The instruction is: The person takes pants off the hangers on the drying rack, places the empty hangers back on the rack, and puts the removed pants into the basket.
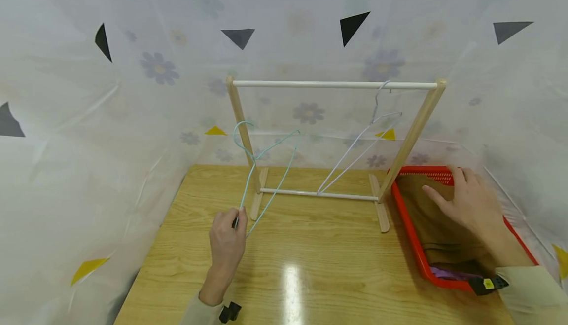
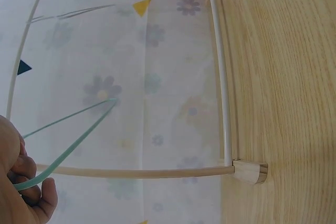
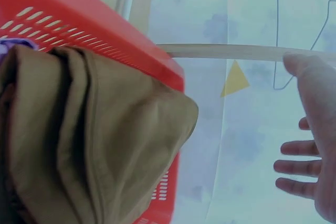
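Note:
My left hand (image 1: 228, 238) grips a mint-green wire hanger (image 1: 247, 187) near one lower corner, holding it up in front of the rack's left post with its hook at the top. In the left wrist view the fingers (image 2: 48, 198) curl round the green wire (image 2: 79, 141). Over the red basket (image 1: 408, 226) hovers my right hand (image 1: 475, 204), its fingers spread and nothing held. Beneath it lies folded brown cloth (image 1: 432, 216); the right wrist view shows the hand (image 3: 320, 129) apart from this cloth (image 3: 126, 124).
A small wooden rack with a white top rod (image 1: 310, 84) stands at the table's back. One pale lilac hanger (image 1: 348, 155) hangs near its right end. Purple fabric (image 1: 450, 273) shows at the basket's near end. White patterned sheeting (image 1: 288, 44) surrounds the wooden table (image 1: 337, 261).

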### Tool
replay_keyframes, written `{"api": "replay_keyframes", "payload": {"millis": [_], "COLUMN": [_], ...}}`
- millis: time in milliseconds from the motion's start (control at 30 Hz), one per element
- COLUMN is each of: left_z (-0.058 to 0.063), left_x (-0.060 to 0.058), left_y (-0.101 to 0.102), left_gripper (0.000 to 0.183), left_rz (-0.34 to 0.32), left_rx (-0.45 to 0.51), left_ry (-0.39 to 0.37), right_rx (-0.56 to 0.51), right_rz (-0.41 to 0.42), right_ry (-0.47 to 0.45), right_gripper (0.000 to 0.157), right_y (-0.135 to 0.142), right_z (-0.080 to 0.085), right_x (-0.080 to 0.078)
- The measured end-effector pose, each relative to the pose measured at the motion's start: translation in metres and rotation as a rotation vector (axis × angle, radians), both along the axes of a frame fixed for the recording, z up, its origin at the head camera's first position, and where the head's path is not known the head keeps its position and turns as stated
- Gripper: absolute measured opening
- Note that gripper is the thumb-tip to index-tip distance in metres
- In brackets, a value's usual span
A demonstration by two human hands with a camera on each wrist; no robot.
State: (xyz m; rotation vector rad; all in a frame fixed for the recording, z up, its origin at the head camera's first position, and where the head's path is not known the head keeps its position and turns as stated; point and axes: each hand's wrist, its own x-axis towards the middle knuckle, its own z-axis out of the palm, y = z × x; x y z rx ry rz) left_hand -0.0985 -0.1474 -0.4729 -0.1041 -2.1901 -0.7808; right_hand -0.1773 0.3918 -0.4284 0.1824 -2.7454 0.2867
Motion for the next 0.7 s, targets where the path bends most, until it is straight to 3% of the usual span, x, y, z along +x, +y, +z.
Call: {"api": "replay_keyframes", "payload": {"millis": [167,467,700], "left_z": [0.000,0.001,0.001], "left_x": [0.000,0.000,0.000], "left_y": [-0.001,0.000,0.000], "left_gripper": [0.043,0.041,0.042], "left_rz": [0.003,-0.008,-0.011], "left_rx": [-0.002,-0.008,-0.001], "left_ry": [0.009,0.009,0.010], "right_rx": [-0.005,0.027,0.062], "right_rz": [-0.014,0.029,0.047], "right_ry": [0.027,0.283,0.385], "right_gripper": [0.080,0.074,0.077], "right_y": [-0.008,-0.021,-0.030], "right_z": [0.011,0.019,0.027], "right_x": [-0.007,-0.026,-0.040]}}
